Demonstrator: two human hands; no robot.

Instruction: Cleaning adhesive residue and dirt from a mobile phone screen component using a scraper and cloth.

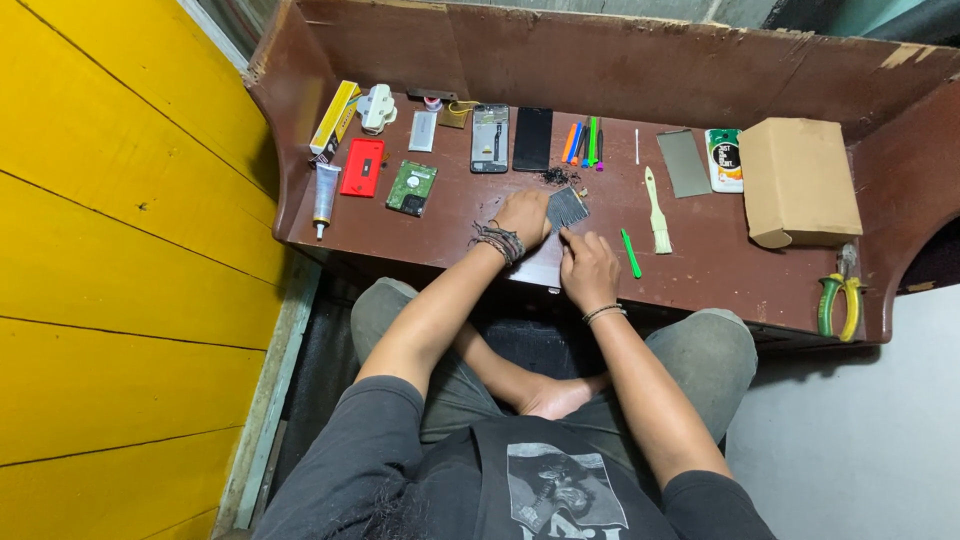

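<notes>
Head cam: left hand [525, 215] is pressing flat, fingers spread, on a dark rectangular panel [567, 209] near the brown desk's [730, 265] front edge. Right hand [588, 268] is pinching the panel's lower edge, fingers curled. Green stick [631, 254] is lying just beside it; brush [657, 211] further right.

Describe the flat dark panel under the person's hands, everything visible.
The flat dark panel is thin, rectangular and grey-black, with fine lines across its face. It lies tilted at the brown desk's front edge. The left hand presses its left side; the right hand touches its lower edge. Dark debris lies just behind it.
</notes>
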